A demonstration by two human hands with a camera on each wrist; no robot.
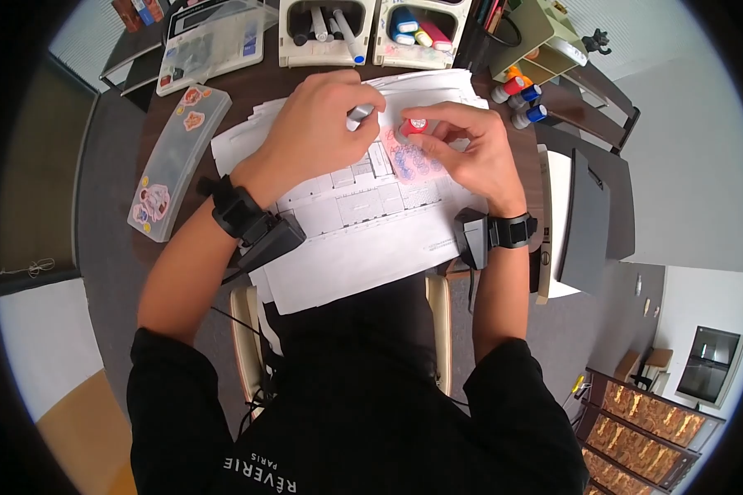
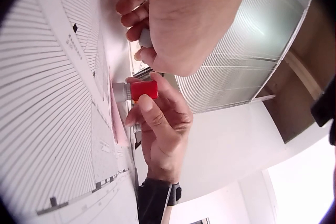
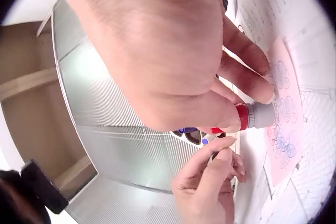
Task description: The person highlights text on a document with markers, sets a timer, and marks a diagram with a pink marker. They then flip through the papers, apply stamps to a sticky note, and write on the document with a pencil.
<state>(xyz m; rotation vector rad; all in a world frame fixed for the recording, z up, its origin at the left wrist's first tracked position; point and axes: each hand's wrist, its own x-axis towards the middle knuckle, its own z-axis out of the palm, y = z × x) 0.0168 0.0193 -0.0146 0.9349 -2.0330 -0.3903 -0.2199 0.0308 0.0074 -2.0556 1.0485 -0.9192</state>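
Observation:
My right hand (image 1: 470,148) pinches a red stamp (image 2: 144,90) between thumb and fingers. Its grey end points down at a pink sheet (image 3: 286,145) printed with blue and red marks, and in the right wrist view that end overlaps the sheet's edge. To the left, my left hand (image 1: 330,115) has its fingers curled round a small grey cap-like piece (image 1: 360,114), mostly hidden by the fingers in both wrist views. Under both hands lies a stack of white printed papers (image 1: 347,264), with the pink sheet on top.
Several stamps (image 1: 528,115) with red or blue bodies stand at the back right. Marker holders (image 1: 322,54) line the back. A long clear case (image 1: 177,165) with stickers lies at the left, near a clear box (image 1: 215,49). A dark folder (image 1: 584,223) is at the right.

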